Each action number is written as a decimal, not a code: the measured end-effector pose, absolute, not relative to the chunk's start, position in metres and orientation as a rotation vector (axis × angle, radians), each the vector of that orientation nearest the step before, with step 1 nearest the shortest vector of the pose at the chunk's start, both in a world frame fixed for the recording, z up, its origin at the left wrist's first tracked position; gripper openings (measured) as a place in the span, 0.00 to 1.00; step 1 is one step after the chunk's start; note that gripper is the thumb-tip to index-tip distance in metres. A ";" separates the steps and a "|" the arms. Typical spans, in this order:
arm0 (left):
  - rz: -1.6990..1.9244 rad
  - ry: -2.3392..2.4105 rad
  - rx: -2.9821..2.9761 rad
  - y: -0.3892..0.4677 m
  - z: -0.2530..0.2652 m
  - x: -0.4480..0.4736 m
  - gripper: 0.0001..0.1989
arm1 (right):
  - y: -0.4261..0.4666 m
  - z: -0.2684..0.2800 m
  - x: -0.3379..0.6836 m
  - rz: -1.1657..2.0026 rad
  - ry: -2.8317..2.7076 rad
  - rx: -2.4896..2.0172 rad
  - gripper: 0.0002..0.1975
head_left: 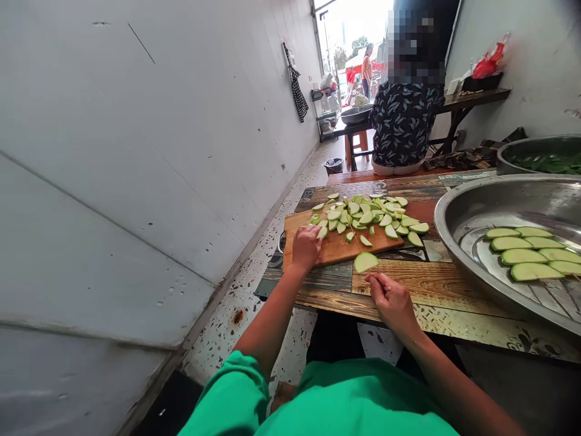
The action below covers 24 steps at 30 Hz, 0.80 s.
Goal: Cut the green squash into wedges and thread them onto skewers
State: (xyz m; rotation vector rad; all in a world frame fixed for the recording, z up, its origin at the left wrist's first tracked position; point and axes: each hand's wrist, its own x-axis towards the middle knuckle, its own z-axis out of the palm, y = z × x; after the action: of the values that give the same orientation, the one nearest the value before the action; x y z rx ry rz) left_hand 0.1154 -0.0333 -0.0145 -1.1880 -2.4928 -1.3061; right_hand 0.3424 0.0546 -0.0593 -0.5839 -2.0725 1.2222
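My right hand (392, 298) is closed around the lower end of a thin skewer, just above the table's near edge. On that skewer sits a half-round zucchini slice (365, 262), pale inside with a green rim. Over the left part of the wooden cutting board (299, 221), my left hand (307, 247) reaches in with fingers curled together at a zucchini slice (322, 232); the fingertips are partly hidden. A loose heap of cut zucchini slices (358, 212) spreads across the board and past its right edge.
At right, a wide metal basin (447, 221) holds skewered zucchini slices (526, 257). Behind it stands another metal basin (508, 158) with green vegetables. A person in a patterned shirt (403, 124) sits ahead, back turned. A white wall (136, 151) runs along the left.
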 end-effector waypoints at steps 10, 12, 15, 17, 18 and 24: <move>-0.285 -2.712 -1.355 -0.019 -0.002 0.102 0.22 | 0.053 -0.058 0.343 1.205 -2.105 -0.567 0.19; -0.568 -2.729 -1.332 -0.019 0.002 0.103 0.23 | 0.053 -0.058 0.343 1.201 -2.102 -0.562 0.18; -1.673 -2.727 -1.112 -0.018 0.004 0.109 0.16 | 0.053 -0.058 0.343 1.208 -2.104 -0.544 0.18; -2.575 -2.545 -0.814 -0.016 0.002 0.116 0.12 | 0.052 -0.056 0.344 1.208 -2.109 -0.515 0.17; -2.933 -2.413 -0.633 -0.014 0.001 0.119 0.12 | 0.052 -0.054 0.346 1.207 -2.118 -0.494 0.17; -3.464 -2.061 -0.097 -0.008 -0.002 0.131 0.12 | 0.044 -0.043 0.367 1.226 -2.265 -0.397 0.16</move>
State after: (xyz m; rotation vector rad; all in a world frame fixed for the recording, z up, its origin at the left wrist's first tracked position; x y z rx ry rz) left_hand 0.1305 -0.0081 -0.0023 -0.0969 -2.0613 -3.4638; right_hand 0.3673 0.0445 -0.0432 -0.3970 -2.2646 1.2263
